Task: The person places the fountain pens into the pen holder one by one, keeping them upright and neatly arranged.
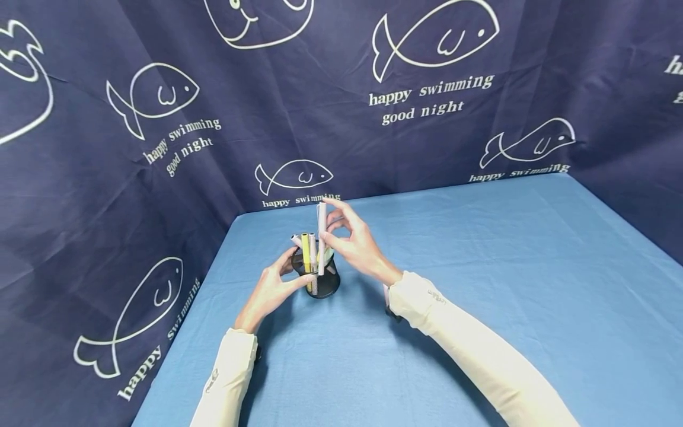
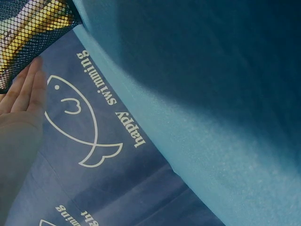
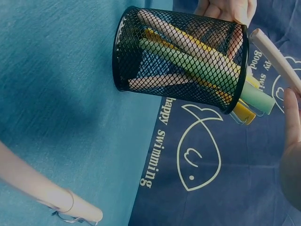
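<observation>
A black wire-mesh pen holder (image 3: 181,56) stands on the blue cloth with several pens in it, among them a yellow pen (image 1: 306,249) and a green pen (image 3: 211,73). My left hand (image 1: 272,290) grips the holder from the left, thumb at the near side and fingers behind the rim. Between thumb and fingers, my right hand (image 1: 357,240) pinches a pale pink pen (image 1: 322,228), held upright. In the right wrist view this pen's lower end is right at the holder's rim. The left wrist view catches only a corner of the mesh above the left fingers (image 2: 28,89).
Another pale pink pen (image 3: 51,193) lies on the blue cloth (image 1: 480,267), mostly hidden below the right sleeve (image 1: 453,326) in the head view. Dark blue curtains (image 1: 320,118) with fish drawings hang behind the table and along its sides.
</observation>
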The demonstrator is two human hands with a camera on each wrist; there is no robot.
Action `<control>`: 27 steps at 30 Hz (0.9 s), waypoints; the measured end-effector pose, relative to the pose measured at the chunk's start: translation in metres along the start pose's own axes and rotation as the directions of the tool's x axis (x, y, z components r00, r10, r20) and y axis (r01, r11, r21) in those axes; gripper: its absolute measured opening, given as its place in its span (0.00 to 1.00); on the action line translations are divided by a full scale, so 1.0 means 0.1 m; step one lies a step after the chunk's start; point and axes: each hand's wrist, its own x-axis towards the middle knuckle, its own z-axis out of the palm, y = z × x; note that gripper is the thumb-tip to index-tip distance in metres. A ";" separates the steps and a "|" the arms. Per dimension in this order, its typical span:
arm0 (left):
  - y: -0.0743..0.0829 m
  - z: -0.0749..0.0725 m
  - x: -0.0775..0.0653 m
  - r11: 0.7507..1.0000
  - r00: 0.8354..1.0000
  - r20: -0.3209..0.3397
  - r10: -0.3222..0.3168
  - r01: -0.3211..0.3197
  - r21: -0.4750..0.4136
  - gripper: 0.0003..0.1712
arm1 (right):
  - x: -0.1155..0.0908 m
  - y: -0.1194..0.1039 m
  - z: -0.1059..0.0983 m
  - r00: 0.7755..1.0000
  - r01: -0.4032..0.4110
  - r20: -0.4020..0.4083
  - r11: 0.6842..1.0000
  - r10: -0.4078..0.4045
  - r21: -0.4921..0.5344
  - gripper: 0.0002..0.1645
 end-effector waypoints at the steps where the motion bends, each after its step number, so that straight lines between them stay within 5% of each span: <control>1: 0.00 0.00 0.00 1.000 1.000 -0.001 0.002 -0.002 0.001 0.54 | 0.00 0.00 0.00 1.000 0.001 0.000 1.000 -0.001 -0.005 0.39; 27: -0.01 0.01 0.02 1.000 1.000 -0.003 0.019 -0.019 0.005 0.51 | 0.02 0.03 0.08 0.998 0.026 -0.059 0.997 -0.030 -0.068 0.38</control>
